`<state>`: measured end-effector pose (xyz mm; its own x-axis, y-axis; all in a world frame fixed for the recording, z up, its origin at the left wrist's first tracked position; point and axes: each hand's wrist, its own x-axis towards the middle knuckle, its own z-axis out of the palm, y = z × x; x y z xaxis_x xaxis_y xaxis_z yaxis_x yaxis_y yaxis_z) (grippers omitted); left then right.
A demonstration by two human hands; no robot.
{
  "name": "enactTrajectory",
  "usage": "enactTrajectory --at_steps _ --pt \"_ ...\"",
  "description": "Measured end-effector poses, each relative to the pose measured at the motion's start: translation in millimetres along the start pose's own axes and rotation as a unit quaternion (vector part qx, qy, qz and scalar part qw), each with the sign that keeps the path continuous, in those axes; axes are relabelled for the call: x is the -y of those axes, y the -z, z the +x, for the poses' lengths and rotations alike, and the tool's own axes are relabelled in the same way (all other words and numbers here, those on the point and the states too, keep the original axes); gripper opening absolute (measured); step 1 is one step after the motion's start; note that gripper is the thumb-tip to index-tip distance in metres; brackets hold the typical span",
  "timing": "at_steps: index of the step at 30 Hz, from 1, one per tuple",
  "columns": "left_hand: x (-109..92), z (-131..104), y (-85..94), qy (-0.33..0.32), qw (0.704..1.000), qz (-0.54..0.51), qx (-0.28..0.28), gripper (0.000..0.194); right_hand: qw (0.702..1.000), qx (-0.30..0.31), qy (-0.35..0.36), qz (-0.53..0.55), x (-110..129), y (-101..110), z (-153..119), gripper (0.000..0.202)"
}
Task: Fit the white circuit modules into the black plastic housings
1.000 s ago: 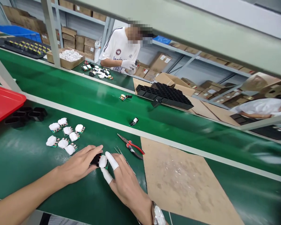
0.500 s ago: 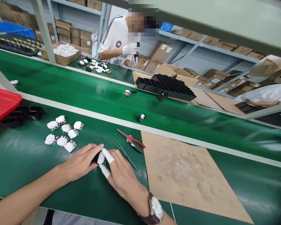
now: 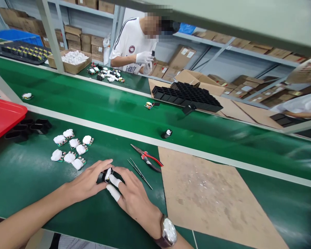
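Note:
My left hand (image 3: 89,181) is closed around a small black plastic case (image 3: 101,177), its open end facing right. A circuit board with a white padded top (image 3: 108,174) sits mostly inside that opening. Against it press the fingers of my right hand (image 3: 136,195), two of them wearing white finger cots; the thumb lies along the near side. Left of my hands, several white-topped circuit boards (image 3: 69,158) lie on the green bench. Tweezers (image 3: 140,174) and red-and-black long-nose pliers (image 3: 147,157) rest to the right of my right hand.
Black cases (image 3: 38,127) stand beside a red tray (image 3: 6,116) at left. A brown cardboard sheet (image 3: 212,193) covers the right of the bench. Beyond a pale rail, a green conveyor (image 3: 106,103) carries a few parts. Opposite, a gloved co-worker (image 3: 129,45) handles a black part.
The circuit board has gone deeper into the black case, my right fingers pushing leftward against it. Parts on the conveyor have shifted to the right.

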<state>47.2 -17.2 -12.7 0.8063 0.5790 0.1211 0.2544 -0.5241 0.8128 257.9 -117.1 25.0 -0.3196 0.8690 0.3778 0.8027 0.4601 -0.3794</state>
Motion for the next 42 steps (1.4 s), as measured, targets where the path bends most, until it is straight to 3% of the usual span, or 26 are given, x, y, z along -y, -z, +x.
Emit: enactTrajectory --at_steps 4,8,12,17,21,23,32,42 --pt "-7.5 1.1 3.1 0.029 0.999 -0.016 0.003 0.077 0.999 -0.033 0.005 0.008 -11.6 0.3 -8.9 0.028" --pt "-9.8 2.6 2.6 0.034 0.999 -0.009 -0.01 0.066 0.982 -0.097 -0.084 -0.138 -40.5 1.3 -29.2 0.041" --pt "-8.1 4.1 1.9 0.024 0.999 0.009 -0.033 0.051 0.971 -0.083 -0.108 -0.197 -59.3 -0.4 -43.3 0.03" --pt "-9.2 7.2 2.5 0.034 0.999 0.017 0.0 0.071 0.989 -0.078 -0.082 -0.095 -34.1 0.3 -39.9 0.026" --pt "-10.3 10.3 1.3 0.037 0.999 0.016 0.014 0.051 0.988 -0.039 -0.064 -0.135 -8.7 8.2 -32.5 0.022" --pt "-10.1 11.1 0.1 0.036 0.999 0.014 0.01 0.05 0.984 -0.026 -0.052 -0.169 -3.2 12.9 -28.5 0.023" --pt "-7.9 10.3 -1.6 0.035 0.999 0.017 0.007 0.053 0.973 0.012 -0.038 -0.226 2.7 22.5 -14.3 0.025" --pt "-7.4 10.0 -1.3 0.015 1.0 0.008 0.005 0.051 0.976 0.004 -0.022 -0.215 1.7 18.7 -9.8 0.027"
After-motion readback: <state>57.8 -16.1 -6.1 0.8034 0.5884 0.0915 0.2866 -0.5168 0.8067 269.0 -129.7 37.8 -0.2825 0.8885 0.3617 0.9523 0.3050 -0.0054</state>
